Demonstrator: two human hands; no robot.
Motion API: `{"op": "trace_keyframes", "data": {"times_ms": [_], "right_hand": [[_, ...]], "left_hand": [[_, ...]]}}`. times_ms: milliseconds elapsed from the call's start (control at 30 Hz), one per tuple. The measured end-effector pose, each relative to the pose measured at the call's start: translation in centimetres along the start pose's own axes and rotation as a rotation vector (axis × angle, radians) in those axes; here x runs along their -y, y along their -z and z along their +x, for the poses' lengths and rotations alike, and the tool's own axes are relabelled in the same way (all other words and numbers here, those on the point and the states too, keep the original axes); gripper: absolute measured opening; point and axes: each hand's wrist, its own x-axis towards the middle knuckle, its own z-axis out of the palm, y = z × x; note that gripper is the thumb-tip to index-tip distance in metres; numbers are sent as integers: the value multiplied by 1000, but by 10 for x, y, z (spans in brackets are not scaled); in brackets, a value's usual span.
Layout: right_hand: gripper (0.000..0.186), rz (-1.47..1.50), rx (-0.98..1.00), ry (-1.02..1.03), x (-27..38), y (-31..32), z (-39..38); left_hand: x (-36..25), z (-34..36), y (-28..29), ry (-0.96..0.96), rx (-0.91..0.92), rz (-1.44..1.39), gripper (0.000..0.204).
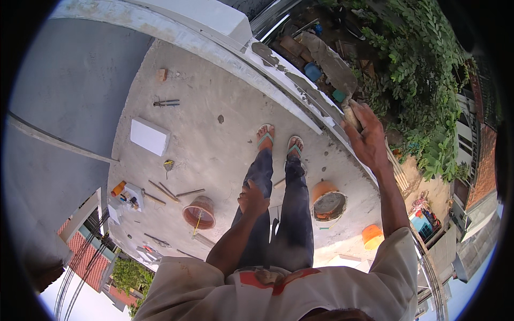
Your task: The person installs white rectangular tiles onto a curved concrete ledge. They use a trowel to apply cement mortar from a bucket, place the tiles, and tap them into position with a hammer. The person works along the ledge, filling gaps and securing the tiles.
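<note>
At the right, my right hand is closed round the wooden handle of a trowel. Its long grey blade, which looks coated with mortar, points away over the outer side of a low white wall. Grey patches mark the top of that wall. My left hand rests on my left leg near the knee, holding nothing I can see; its fingers lie over the dark trousers. Beside my right leg stands a terracotta-coloured bucket with grey mortar inside. My sandalled feet are on the concrete floor.
A reddish-brown bucket, a white block, pincers, a brick piece and loose sticks lie leftward. An orange bucket stands at the lower right. Beyond the wall is a drop to a yard with leafy plants.
</note>
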Motion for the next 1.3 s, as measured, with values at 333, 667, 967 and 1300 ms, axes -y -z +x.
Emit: {"op": "trace_keyframes", "data": {"times_ms": [333, 667, 967, 1300], "right_hand": [[45, -171, 433, 64, -96, -81, 81], [58, -381, 433, 226, -124, -39, 164], [41, -916, 708, 630, -139, -24, 222], [48, -968, 426, 731, -107, -95, 321]], "left_hand": [[-29, -15, -29, 159, -4, -115, 110], [-65, -20, -53, 242, 31, -184, 112], [-88, -23, -67, 291, 82, -204, 113], [-91, -19, -87, 300, 16, -149, 116]]}}
